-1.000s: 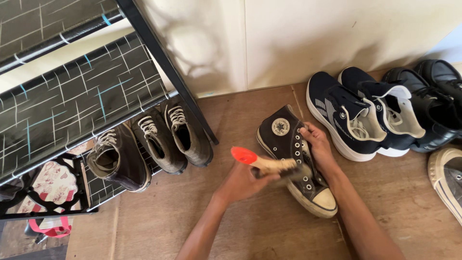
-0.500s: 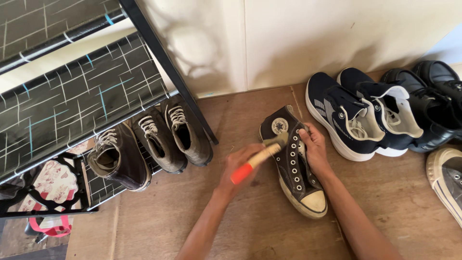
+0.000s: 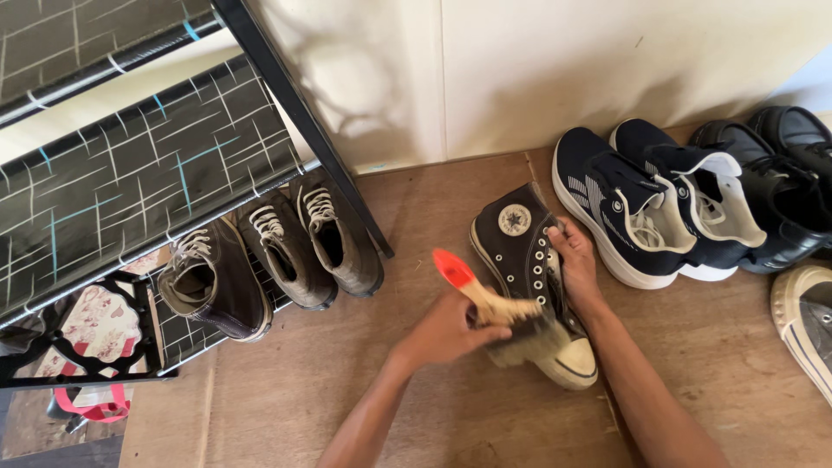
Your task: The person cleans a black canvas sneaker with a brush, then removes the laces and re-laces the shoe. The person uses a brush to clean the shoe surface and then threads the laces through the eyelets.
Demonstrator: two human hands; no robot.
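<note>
A black high-top canvas shoe point(image 3: 518, 245) with a white toe cap lies on the brown floor near the wall. My right hand point(image 3: 573, 264) grips its laced opening from the right side. My left hand point(image 3: 446, 330) holds a wooden brush point(image 3: 485, 299) with an orange-red handle tip. The bristles rest on the shoe's side near the toe, and the handle tip points up and to the left.
A pair of navy sneakers point(image 3: 646, 204) and black leather shoes point(image 3: 780, 182) line the wall at right. A white-soled shoe point(image 3: 806, 325) is at the right edge. Brown boots point(image 3: 277, 256) sit on the low shelf of a shoe rack point(image 3: 147, 173) at left.
My left hand swung the brush from the shoe's ankle down to its toe end. The handle tip now points up-left instead of down-left. The shoe shifted slightly.
</note>
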